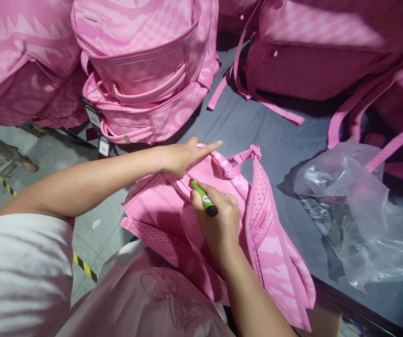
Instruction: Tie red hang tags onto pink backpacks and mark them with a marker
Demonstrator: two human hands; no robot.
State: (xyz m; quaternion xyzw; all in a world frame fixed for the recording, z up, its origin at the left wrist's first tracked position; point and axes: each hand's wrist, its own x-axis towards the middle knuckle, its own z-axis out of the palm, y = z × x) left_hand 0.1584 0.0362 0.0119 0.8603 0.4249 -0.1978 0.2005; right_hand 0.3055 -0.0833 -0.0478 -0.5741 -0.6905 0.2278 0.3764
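Note:
A pink backpack point(264, 243) lies back-side up at the near edge of the grey table point(278, 135), its mesh back panel and padded straps facing me. My left hand point(183, 157) rests on the top of the bag by its carry handle, fingers stretched out flat with the index finger pointing right. My right hand point(219, 215) is closed round a green marker pen point(204, 198), whose tip touches the mesh panel just below the left hand.
Several more pink backpacks point(141, 70) are piled along the far side of the table, some with hang tags point(98, 126). A crumpled clear plastic bag point(359, 210) lies at the right. Concrete floor with yellow-black tape point(84, 267) shows at the left.

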